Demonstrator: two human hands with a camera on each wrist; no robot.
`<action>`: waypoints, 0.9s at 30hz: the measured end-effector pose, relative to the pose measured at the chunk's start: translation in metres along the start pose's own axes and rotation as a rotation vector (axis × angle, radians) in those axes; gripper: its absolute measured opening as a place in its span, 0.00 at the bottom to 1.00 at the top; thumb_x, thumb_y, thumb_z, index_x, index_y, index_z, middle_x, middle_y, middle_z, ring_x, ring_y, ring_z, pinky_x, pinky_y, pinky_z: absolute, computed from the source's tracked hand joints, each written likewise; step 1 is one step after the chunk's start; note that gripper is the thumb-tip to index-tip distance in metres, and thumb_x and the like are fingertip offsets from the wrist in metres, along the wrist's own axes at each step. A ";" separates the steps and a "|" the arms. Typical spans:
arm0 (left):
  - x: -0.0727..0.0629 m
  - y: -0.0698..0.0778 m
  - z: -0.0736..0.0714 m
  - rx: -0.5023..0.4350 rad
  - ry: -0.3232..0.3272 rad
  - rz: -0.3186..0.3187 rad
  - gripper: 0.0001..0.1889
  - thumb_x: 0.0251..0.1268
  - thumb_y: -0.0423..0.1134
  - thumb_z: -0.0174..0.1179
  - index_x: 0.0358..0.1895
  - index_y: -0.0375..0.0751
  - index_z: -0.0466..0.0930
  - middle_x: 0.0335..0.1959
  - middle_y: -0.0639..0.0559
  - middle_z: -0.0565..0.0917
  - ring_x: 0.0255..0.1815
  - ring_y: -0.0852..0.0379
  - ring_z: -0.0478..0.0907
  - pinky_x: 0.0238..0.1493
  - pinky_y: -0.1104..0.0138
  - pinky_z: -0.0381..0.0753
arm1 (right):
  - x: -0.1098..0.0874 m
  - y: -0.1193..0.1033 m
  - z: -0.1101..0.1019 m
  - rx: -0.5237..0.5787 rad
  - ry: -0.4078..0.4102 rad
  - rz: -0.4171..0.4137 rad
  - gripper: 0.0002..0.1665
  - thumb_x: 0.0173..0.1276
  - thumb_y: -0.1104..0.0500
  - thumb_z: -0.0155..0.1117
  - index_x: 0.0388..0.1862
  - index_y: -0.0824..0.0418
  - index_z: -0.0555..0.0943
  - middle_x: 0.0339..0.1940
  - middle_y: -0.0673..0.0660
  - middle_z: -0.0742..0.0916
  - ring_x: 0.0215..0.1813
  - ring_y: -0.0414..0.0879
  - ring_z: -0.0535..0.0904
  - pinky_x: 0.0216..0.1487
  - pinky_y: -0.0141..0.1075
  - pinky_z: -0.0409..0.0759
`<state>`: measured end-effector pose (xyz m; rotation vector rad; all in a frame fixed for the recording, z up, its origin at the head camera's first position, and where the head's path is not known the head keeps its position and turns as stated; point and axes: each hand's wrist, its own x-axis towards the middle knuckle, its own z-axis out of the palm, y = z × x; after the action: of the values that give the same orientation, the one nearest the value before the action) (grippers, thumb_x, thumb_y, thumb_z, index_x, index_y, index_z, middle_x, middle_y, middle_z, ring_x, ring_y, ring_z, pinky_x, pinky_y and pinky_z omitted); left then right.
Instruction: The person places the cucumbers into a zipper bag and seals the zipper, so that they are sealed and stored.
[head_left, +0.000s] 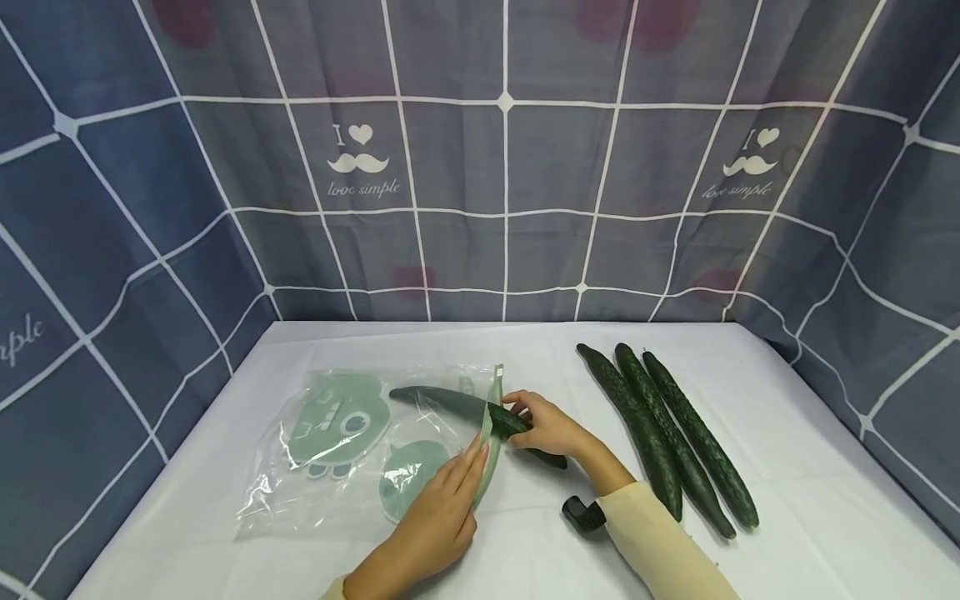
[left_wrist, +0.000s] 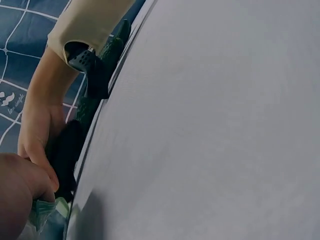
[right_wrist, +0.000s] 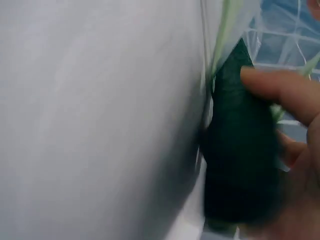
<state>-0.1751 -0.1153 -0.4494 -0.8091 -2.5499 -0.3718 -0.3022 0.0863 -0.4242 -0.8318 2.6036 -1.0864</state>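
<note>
A clear zip bag [head_left: 281, 504] with green cartoon prints lies on the white cloth, its green-edged mouth facing right. My left hand [head_left: 442, 510] holds the bag by this mouth, fingers along the green edge; in the left wrist view the thumb is by the bag's edge. My right hand [head_left: 553, 429] grips a dark green cucumber [right_wrist: 240, 145] around its outer part, thumb on one side. The cucumber passes through the mouth: its narrow end shows through the plastic, while its other end sticks out beneath the right hand.
Three more cucumbers [head_left: 670, 437] lie side by side at the right, close to the right forearm. A black device [head_left: 583, 514] is at the right wrist. Checked curtains [head_left: 465, 167] stand behind and along both sides of the white-covered table [head_left: 817, 500].
</note>
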 end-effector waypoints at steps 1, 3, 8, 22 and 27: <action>0.000 0.000 0.000 -0.002 0.001 0.002 0.40 0.49 0.33 0.57 0.70 0.36 0.53 0.71 0.46 0.57 0.61 0.48 0.68 0.56 0.60 0.74 | -0.003 -0.001 0.000 -0.043 0.011 0.003 0.37 0.52 0.61 0.68 0.61 0.63 0.67 0.51 0.63 0.76 0.51 0.55 0.75 0.49 0.46 0.76; 0.000 0.000 0.001 -0.010 -0.004 0.002 0.40 0.50 0.33 0.56 0.70 0.36 0.52 0.72 0.46 0.56 0.61 0.49 0.67 0.57 0.60 0.73 | -0.010 -0.005 -0.001 -0.134 0.013 0.041 0.40 0.51 0.60 0.70 0.63 0.64 0.66 0.53 0.64 0.76 0.53 0.58 0.74 0.51 0.50 0.75; -0.002 -0.001 0.000 -0.019 -0.007 0.000 0.39 0.51 0.33 0.56 0.70 0.36 0.52 0.72 0.45 0.56 0.63 0.48 0.66 0.59 0.60 0.71 | -0.026 -0.015 0.001 -0.403 -0.043 0.183 0.42 0.51 0.51 0.71 0.61 0.68 0.68 0.57 0.66 0.74 0.58 0.61 0.69 0.54 0.52 0.73; 0.001 0.004 -0.010 -0.026 -0.022 0.013 0.39 0.52 0.33 0.55 0.71 0.38 0.51 0.72 0.46 0.56 0.64 0.49 0.64 0.61 0.60 0.69 | -0.015 -0.011 0.003 0.291 -0.151 0.079 0.21 0.70 0.49 0.50 0.35 0.68 0.72 0.13 0.52 0.75 0.14 0.41 0.69 0.21 0.36 0.73; 0.003 0.008 -0.017 -0.042 -0.009 0.058 0.39 0.52 0.32 0.54 0.71 0.38 0.50 0.72 0.46 0.55 0.66 0.50 0.63 0.62 0.61 0.68 | -0.002 -0.012 0.011 0.401 -0.192 0.018 0.16 0.70 0.53 0.49 0.34 0.65 0.73 0.14 0.52 0.76 0.15 0.40 0.69 0.18 0.32 0.71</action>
<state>-0.1670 -0.1144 -0.4321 -0.8997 -2.5289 -0.4058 -0.2913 0.0736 -0.4236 -0.7704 2.1312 -1.3844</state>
